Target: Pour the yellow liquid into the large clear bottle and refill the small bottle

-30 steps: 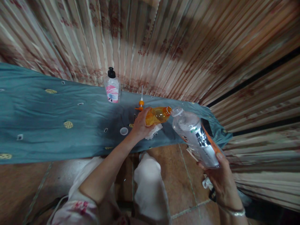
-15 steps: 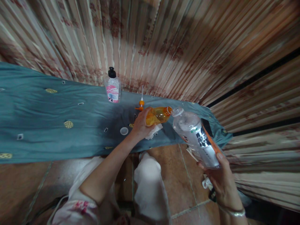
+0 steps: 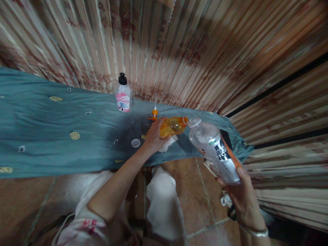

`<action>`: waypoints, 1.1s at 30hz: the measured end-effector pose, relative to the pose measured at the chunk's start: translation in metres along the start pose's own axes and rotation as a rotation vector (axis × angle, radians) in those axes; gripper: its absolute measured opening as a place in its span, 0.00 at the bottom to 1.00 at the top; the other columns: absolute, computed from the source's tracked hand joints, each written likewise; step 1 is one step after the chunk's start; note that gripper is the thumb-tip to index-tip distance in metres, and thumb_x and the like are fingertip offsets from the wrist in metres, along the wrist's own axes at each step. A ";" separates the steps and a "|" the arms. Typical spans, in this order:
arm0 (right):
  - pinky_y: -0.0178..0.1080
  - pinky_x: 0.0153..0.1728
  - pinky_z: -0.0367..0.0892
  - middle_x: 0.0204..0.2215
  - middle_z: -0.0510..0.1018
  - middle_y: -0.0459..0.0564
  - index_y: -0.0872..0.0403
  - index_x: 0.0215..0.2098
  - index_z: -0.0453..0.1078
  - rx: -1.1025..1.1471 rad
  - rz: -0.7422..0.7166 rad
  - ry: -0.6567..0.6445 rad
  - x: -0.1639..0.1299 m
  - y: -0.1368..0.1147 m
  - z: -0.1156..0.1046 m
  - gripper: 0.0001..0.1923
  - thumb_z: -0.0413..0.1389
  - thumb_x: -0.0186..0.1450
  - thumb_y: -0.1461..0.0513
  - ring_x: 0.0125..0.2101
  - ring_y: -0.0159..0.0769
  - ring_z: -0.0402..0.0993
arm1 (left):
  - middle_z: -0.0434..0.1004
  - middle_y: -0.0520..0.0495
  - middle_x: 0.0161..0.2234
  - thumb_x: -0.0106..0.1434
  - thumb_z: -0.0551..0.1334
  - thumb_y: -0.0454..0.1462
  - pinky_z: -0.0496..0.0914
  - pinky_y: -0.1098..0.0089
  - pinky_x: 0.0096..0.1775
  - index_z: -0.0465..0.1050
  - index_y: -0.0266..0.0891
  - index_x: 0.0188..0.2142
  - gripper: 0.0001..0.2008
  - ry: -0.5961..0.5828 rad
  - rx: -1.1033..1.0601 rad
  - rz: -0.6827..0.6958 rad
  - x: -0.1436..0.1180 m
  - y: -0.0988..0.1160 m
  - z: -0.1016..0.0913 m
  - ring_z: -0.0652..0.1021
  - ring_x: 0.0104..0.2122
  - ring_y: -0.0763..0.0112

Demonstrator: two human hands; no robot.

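My left hand (image 3: pixel 155 137) is wrapped round a small orange see-through bottle (image 3: pixel 174 126), which lies nearly level with its neck to the right. Closed on the base of a large clear plastic bottle (image 3: pixel 212 145) is my right hand (image 3: pixel 242 194); that bottle tilts with its open mouth up and left. The two mouths meet or almost meet; I cannot tell whether liquid passes between them. Behind my left hand an orange pump top (image 3: pixel 154 114) with a pale tube lies on the cloth. Under the orange bottle is a crumpled white tissue (image 3: pixel 167 145).
A clear bottle with a black cap and pink label (image 3: pixel 123 97) stands near the curtain (image 3: pixel 153 44). A small round translucent cap (image 3: pixel 135 143) and a dark flat object (image 3: pixel 226 139) rest on the green cloth (image 3: pixel 51 136). Tiled floor (image 3: pixel 189 194) lies below.
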State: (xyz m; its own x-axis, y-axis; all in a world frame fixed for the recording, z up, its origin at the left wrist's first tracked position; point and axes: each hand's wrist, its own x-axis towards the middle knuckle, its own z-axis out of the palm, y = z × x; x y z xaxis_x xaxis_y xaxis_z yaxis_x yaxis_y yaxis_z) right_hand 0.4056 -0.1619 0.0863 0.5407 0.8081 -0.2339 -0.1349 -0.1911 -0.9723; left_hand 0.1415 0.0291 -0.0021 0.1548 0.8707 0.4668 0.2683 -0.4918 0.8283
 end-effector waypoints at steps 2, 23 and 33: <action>0.39 0.29 0.78 0.49 0.85 0.48 0.41 0.58 0.76 -0.002 -0.005 -0.003 0.001 0.001 -0.001 0.31 0.66 0.58 0.46 0.43 0.47 0.82 | 0.75 0.34 0.60 0.54 0.71 0.35 0.70 0.48 0.62 0.64 0.36 0.60 0.35 -0.001 0.012 0.003 0.000 0.000 0.001 0.76 0.59 0.48; 0.39 0.28 0.77 0.49 0.85 0.49 0.42 0.59 0.75 0.013 -0.017 -0.052 0.004 0.002 -0.006 0.30 0.66 0.59 0.46 0.42 0.47 0.82 | 0.75 0.35 0.61 0.56 0.69 0.35 0.71 0.46 0.62 0.64 0.38 0.61 0.34 0.018 0.038 0.045 -0.001 -0.003 0.003 0.76 0.60 0.48; 0.39 0.28 0.78 0.48 0.85 0.49 0.41 0.59 0.75 0.010 -0.020 -0.055 0.008 0.005 -0.012 0.30 0.67 0.59 0.47 0.40 0.46 0.83 | 0.75 0.36 0.60 0.55 0.70 0.36 0.71 0.49 0.61 0.63 0.38 0.61 0.35 0.023 0.022 0.041 -0.002 -0.006 0.004 0.77 0.59 0.51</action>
State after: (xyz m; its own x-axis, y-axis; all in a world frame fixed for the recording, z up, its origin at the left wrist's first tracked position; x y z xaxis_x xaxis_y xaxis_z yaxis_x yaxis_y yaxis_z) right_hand 0.4189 -0.1633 0.0798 0.4965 0.8413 -0.2139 -0.1334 -0.1695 -0.9765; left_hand 0.1432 0.0307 -0.0093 0.1447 0.8495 0.5073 0.2829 -0.5268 0.8015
